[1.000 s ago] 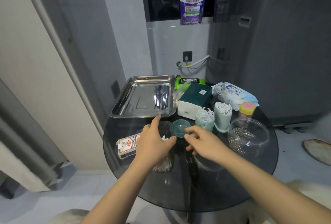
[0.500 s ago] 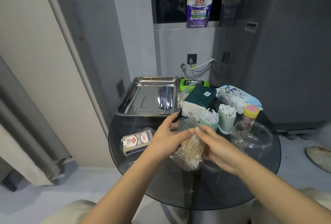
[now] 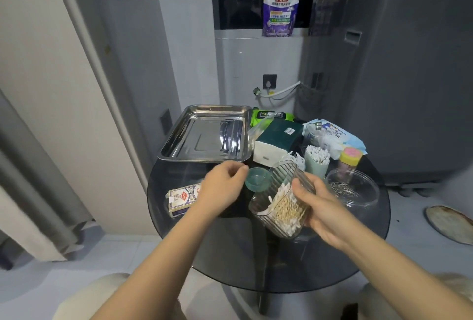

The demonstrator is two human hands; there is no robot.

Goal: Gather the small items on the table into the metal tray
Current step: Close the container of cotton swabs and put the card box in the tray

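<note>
Gripping a tilted clear cotton-swab box (image 3: 280,204) in the right hand (image 3: 323,207) above the table's (image 3: 320,268) middle; left hand (image 3: 222,189) loosely curled, holding nothing, just beside it. Metal tray (image 3: 179,145) sitting at the far-left edge. Detergent pouch (image 3: 280,7) reading "立白", "150克".

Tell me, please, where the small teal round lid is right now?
The small teal round lid lies on the dark glass table, between the left hand and the clear ribbed container.

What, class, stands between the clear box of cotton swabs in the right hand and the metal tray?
The right hand holds the cotton swab box tilted above the table. Between it and the metal tray sit the small teal cap and the left hand, which hovers near the tray's front rim.
</note>
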